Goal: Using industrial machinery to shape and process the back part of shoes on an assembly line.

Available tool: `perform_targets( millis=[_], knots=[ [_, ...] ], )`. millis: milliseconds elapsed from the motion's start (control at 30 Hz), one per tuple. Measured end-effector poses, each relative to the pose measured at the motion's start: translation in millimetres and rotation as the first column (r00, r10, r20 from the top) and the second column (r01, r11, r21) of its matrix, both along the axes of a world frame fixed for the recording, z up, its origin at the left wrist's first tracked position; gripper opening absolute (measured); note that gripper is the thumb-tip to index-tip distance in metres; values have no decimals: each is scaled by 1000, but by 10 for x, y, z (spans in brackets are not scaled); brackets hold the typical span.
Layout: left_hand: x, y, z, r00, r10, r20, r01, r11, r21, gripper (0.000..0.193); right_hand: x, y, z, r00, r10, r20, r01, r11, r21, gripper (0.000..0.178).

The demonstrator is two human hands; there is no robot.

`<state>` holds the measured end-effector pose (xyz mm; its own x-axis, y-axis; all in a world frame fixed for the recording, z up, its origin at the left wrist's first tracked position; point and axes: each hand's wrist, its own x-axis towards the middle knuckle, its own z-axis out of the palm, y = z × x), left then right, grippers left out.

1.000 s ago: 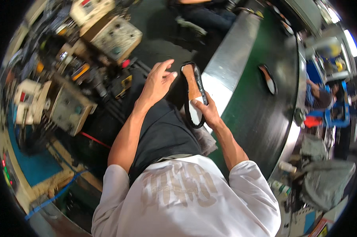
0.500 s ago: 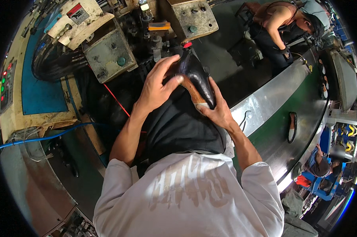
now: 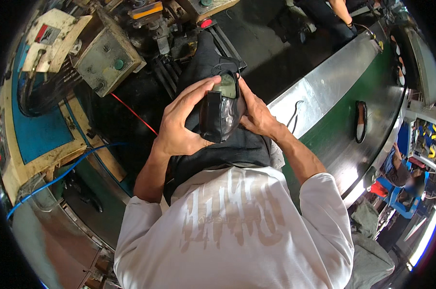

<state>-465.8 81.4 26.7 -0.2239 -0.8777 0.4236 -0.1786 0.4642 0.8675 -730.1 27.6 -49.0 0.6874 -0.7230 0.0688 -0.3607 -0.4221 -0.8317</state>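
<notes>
A black leather shoe upper (image 3: 221, 115), stretched over a greenish shoe last (image 3: 226, 86), is held between my two hands above my lap. The last's smooth top shows through the upper's opening. My left hand (image 3: 181, 123) grips the left side, fingers at the opening and thumb at the lower end. My right hand (image 3: 259, 111) is closed on the right side, its fingers along the opening's edge. A loose thread stands up at the far end. The underside faces away and is hidden.
Machine control boxes (image 3: 107, 60) and a red button (image 3: 205, 23) are ahead. At right a metal ledge (image 3: 304, 91) borders a green conveyor belt (image 3: 324, 144) carrying a shoe (image 3: 360, 121). A blue hose (image 3: 66, 169) crosses at left. Another person's arm (image 3: 341, 10) shows at the far right.
The shoe has been turned over: its brown underside showed before, now its opening does. Both hands have come slightly nearer and shifted their grip. The view has shifted, and the machine sits further left.
</notes>
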Motion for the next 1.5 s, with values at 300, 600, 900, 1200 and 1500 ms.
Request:
perform_targets(
  millis=[300, 600, 900, 1200, 1500],
  knots=[
    [-156, -227, -40, 934, 119, -336, -38, 971, 238, 101, -34, -129, 263, 999, -43, 26, 36, 970, 241, 119],
    [51, -56, 89, 870, -63, -489, 246, 915, 320, 122, 162, 143, 330, 987, -152, -53, 158, 976, 151, 118],
    [-125, 138, 56, 997, 74, -31, -69, 987, 146, 67, 270, 340, -246, 993, -116, 36, 122, 950, -289, 123],
    [-184, -167, 137, 995, 89, -49, -80, 983, 168, 35, 315, 329, -349, 978, -205, 35, 208, 949, -236, 119],
    [36, -904, -70, 857, 298, -420, -17, 831, 556, 75, 216, -115, 451, 974, -226, -23, 214, 880, 424, 95]
  ],
)
